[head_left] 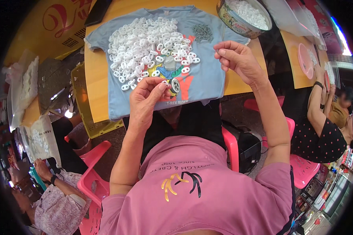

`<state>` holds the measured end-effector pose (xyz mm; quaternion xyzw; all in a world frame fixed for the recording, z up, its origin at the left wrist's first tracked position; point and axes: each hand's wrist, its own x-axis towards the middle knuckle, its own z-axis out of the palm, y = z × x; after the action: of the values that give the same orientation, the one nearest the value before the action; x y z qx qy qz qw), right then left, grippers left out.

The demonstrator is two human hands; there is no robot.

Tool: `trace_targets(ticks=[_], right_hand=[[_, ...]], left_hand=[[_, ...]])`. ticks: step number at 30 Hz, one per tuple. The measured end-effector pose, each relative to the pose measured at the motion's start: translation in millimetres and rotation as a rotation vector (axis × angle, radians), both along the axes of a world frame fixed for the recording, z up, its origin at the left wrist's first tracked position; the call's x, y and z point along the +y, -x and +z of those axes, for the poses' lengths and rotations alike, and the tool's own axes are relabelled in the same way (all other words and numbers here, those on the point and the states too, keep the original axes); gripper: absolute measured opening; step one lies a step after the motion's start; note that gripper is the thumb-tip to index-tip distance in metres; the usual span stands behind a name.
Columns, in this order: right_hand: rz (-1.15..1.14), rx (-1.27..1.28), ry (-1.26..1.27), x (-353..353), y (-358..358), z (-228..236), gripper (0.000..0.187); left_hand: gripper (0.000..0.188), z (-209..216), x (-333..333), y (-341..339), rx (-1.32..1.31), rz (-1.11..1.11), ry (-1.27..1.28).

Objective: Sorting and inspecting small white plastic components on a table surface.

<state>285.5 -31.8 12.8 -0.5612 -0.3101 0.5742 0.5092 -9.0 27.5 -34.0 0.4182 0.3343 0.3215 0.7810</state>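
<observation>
A blue T-shirt (208, 84) lies spread on the table. On it sits a large heap of small white oval plastic pieces with two holes (141, 43). Just in front of the heap, my left hand (145, 96) is closed, pinching one white two-holed piece (167, 85) between thumb and fingertips. My right hand (241, 62) is raised over the shirt's right side, thumb and index finger pressed together. A tiny dark bit seems to show at those fingertips, too small to name. Beyond it lies a small pile of thin dark grey pieces (202, 33).
At the far right a round printed tin (243, 19) holds more white pieces. The wooden table (96, 78) has a yellow crate (82, 102) at its left. Pink plastic chairs (94, 168) stand around. One person (59, 199) sits at left, another (317, 117) at right.
</observation>
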Motion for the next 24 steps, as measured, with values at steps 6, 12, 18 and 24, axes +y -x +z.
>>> trace_targets(ticks=[6, 12, 18, 24], right_hand=[[-0.011, 0.08, -0.023, -4.0, 8.8, 4.6, 0.021], [-0.002, 0.086, -0.044, -6.8, 5.6, 0.4, 0.019], [0.014, 0.108, -0.055, -8.2, 5.1, -4.8, 0.015], [0.026, 0.147, -0.059, -9.4, 7.8, -9.0, 0.013]], left_hand=[[0.018, 0.8, -0.1, -0.2, 0.011, 0.005, -0.007], [0.018, 8.6, -2.6, -3.7, 0.053, 0.011, -0.003], [0.018, 33.0, -4.6, -15.4, 0.151, -0.004, -0.229], [0.011, 26.4, 25.1, -29.8, 0.565, 0.055, -1.014]])
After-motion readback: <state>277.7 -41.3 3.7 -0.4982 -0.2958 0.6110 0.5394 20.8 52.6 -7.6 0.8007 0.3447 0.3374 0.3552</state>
